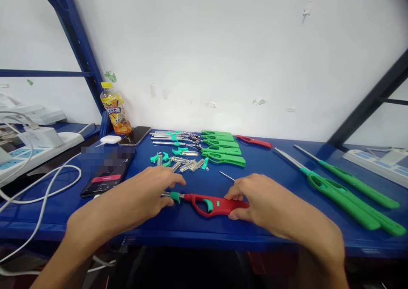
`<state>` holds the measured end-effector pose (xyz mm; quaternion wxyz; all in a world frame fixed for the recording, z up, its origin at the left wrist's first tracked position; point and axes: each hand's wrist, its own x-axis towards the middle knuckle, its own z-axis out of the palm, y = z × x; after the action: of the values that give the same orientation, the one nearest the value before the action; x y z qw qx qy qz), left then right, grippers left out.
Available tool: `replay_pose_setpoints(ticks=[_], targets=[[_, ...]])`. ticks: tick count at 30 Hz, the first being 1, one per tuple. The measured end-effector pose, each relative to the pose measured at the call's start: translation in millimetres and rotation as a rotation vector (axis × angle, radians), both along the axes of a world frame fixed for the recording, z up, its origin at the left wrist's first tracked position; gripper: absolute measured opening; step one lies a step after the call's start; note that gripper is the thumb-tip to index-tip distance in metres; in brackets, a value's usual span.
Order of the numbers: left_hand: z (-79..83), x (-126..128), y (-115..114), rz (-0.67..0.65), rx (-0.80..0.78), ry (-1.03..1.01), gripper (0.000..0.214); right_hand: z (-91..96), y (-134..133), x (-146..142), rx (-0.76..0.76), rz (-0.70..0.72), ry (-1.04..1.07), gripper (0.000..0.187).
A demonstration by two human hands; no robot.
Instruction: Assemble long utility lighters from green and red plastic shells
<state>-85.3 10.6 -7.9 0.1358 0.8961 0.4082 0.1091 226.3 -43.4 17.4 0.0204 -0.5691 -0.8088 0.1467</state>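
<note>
A red utility lighter (219,205) with a teal trigger lies level at the table's front. My right hand (251,195) is closed on the rear of its handle, thumb on the near side. My left hand (156,191) is curled round the metal tube at the other end, beside a teal clip (174,196); the tube's tip is hidden behind it. A thin metal rod (227,176) lies just behind the lighter, its right end covered by my right hand. Beyond are loose teal triggers (165,159) and clear fuel cartridges (186,166).
Green handle shells (223,153), metal tubes (168,137) and a red handle shell (255,142) lie at the back. Green lighters (344,195) lie right. Left are phones (108,174), a drink bottle (116,110), white cables (47,187) and a power strip (19,157).
</note>
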Motion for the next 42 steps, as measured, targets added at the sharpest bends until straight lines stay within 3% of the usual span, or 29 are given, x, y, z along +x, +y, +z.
replay_pose_setpoints(ticks=[2, 5, 11, 15, 19, 25, 31, 42], targets=[[-1.3, -3.5, 3.8, 0.027, -0.067, 0.034, 0.031, -2.7, 0.2, 1.1, -0.007, 0.003, 0.003, 0.019], [5.2, 10.3, 2.0, 0.008, -0.122, 0.053, 0.011, -3.7, -1.8, 0.9, -0.001, 0.000, 0.013, 0.017], [22.4, 35.9, -12.3, -0.051, -0.091, 0.075, 0.014, 4.5, -0.9, 0.2, -0.015, 0.039, 0.058, 0.011], [25.8, 39.7, -11.9, -0.034, 0.028, -0.059, 0.014, 12.7, 4.1, 10.1, -0.079, 0.095, 0.132, 0.017], [26.1, 48.4, -9.3, -0.087, 0.117, -0.126, 0.018, 20.6, 0.4, 27.4, -0.049, 0.131, 0.186, 0.018], [25.0, 60.5, -14.5, -0.179, 0.226, -0.177, 0.023, 23.9, -8.6, 41.8, 0.036, 0.081, 0.239, 0.057], [26.8, 65.1, -19.9, -0.239, 0.306, -0.361, 0.025, 30.4, -15.7, 38.5, 0.102, 0.074, 0.241, 0.054], [17.3, 70.5, -15.5, -0.244, 0.402, -0.403, 0.027, 31.6, -14.8, 31.9, 0.115, 0.094, 0.217, 0.055]])
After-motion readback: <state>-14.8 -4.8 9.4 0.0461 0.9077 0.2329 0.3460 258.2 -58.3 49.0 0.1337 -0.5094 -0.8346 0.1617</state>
